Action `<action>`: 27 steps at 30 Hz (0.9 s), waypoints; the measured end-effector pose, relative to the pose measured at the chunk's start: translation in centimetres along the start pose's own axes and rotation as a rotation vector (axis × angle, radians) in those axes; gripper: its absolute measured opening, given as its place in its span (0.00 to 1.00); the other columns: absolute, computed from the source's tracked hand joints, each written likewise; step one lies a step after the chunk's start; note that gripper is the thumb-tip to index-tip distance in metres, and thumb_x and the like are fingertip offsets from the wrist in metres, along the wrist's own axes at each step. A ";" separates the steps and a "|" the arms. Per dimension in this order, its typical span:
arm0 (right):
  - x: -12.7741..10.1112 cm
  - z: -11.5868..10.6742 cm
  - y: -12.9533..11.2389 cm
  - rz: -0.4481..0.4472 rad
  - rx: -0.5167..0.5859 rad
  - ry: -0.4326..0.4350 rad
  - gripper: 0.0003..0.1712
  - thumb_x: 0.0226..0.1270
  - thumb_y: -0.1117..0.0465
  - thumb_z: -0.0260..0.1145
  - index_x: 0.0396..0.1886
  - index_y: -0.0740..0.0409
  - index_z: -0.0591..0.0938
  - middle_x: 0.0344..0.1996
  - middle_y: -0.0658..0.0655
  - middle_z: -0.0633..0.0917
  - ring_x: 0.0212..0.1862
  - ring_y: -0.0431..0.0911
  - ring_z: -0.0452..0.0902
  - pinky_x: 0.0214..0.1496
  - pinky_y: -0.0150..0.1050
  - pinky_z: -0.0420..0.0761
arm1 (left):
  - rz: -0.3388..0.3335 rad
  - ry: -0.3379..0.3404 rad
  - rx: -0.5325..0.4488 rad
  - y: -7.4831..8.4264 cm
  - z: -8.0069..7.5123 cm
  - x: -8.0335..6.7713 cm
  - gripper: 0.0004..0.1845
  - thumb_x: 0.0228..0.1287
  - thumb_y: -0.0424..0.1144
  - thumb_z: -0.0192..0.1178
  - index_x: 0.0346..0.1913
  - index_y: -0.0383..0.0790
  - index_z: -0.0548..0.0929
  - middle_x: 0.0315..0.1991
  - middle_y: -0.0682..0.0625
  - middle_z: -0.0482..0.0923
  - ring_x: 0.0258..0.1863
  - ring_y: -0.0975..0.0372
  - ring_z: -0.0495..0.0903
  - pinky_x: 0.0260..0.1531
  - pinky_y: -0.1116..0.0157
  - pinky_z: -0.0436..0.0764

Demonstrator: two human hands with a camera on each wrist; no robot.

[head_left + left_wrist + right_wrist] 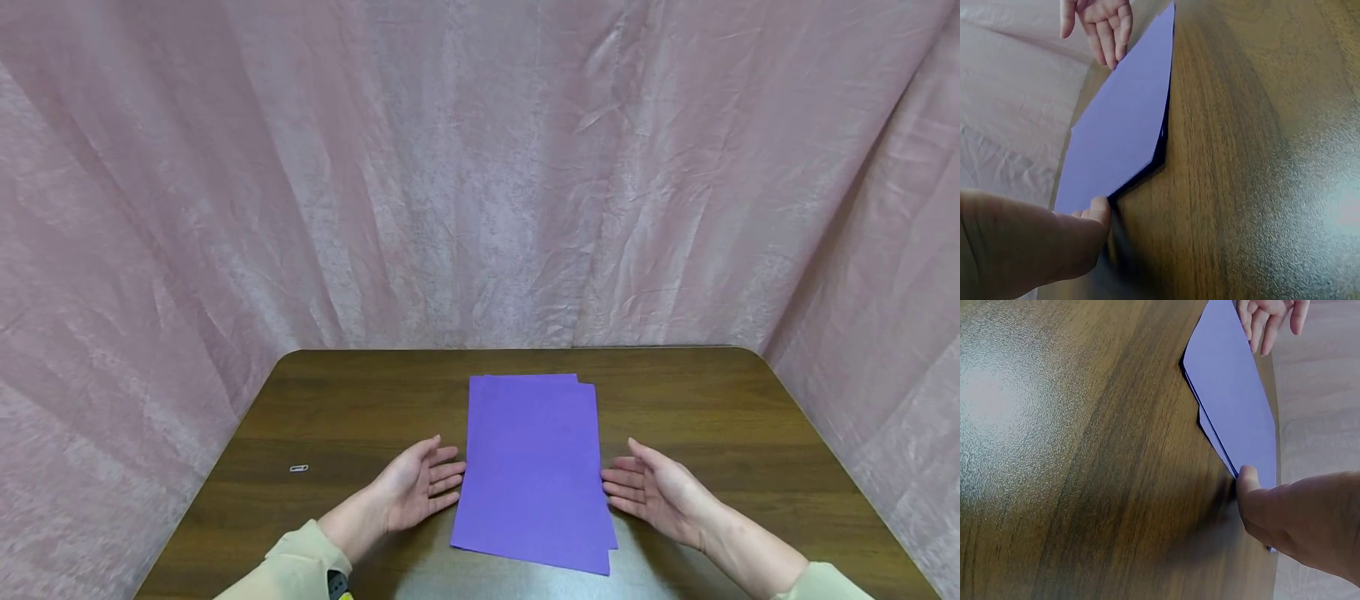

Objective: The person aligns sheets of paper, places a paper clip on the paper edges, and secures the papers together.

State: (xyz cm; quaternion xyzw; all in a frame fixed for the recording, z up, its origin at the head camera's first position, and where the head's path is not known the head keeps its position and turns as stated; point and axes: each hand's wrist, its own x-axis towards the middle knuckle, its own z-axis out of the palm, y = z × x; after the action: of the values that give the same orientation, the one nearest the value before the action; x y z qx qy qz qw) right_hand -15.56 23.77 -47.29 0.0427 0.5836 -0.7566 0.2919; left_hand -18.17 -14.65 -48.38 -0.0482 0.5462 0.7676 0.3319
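A small stack of purple paper sheets [534,467] lies on the dark wooden table [360,392], slightly fanned at the far right and near right corners. My left hand [420,483] stands on edge at the stack's left side, palm facing it, fingers straight and touching the paper's edge. My right hand [645,487] mirrors it on the right side, fingertips at the edge. In the left wrist view the paper [1122,119] runs from my left hand [1054,244] to the right hand [1100,28]. The right wrist view shows the paper [1235,406] against my right hand [1291,519].
A small metal paper clip [298,468] lies on the table left of my left hand. Pink fabric [480,167] hangs behind and on both sides of the table. The table's rounded far corners meet the cloth.
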 end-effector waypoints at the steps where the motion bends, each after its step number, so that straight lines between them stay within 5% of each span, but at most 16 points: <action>1: 0.0 0.0 0.0 -0.001 0.000 0.003 0.52 0.85 0.38 0.37 0.74 0.85 0.38 0.74 0.84 0.48 0.77 0.71 0.45 0.76 0.58 0.59 | 0.002 -0.002 -0.014 0.0 0.0 0.1 0.38 0.84 0.53 0.32 0.79 0.25 0.42 0.78 0.25 0.43 0.78 0.36 0.42 0.75 0.44 0.53; 14: 0.0 0.1 0.2 0.002 -0.026 0.021 0.53 0.84 0.37 0.37 0.75 0.84 0.39 0.75 0.82 0.49 0.76 0.72 0.47 0.77 0.59 0.56 | 0.034 0.140 -0.116 -0.8 1.1 1.6 0.32 0.81 0.40 0.43 0.78 0.25 0.51 0.77 0.25 0.46 0.76 0.37 0.51 0.74 0.45 0.57; 18: 0.0 0.1 0.3 -0.002 -0.023 0.020 0.53 0.84 0.37 0.38 0.75 0.84 0.39 0.75 0.82 0.49 0.76 0.71 0.48 0.77 0.59 0.56 | 0.062 0.179 -0.093 -1.1 1.7 2.4 0.25 0.79 0.37 0.49 0.69 0.23 0.64 0.66 0.29 0.68 0.66 0.44 0.68 0.69 0.50 0.67; 22: 0.0 0.2 0.4 -0.008 -0.030 0.029 0.53 0.84 0.37 0.38 0.75 0.84 0.39 0.74 0.82 0.50 0.76 0.71 0.49 0.77 0.59 0.56 | 0.050 0.141 -0.048 -1.3 2.2 3.1 0.10 0.78 0.36 0.49 0.51 0.32 0.74 0.44 0.45 0.79 0.46 0.56 0.80 0.52 0.58 0.79; 27: 0.1 0.3 0.4 -0.014 -0.040 0.043 0.53 0.84 0.36 0.39 0.75 0.84 0.40 0.74 0.82 0.52 0.76 0.71 0.50 0.77 0.59 0.57 | 0.015 0.023 -0.062 -1.6 3.1 3.5 0.10 0.79 0.35 0.44 0.55 0.33 0.69 0.41 0.46 0.83 0.41 0.57 0.85 0.45 0.56 0.84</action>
State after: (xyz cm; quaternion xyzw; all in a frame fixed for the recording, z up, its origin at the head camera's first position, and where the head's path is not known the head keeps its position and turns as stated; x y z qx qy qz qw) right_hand -15.34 23.42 -47.58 0.0491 0.6052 -0.7455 0.2748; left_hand -19.10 -10.02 -50.00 -0.0632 0.5265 0.7859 0.3179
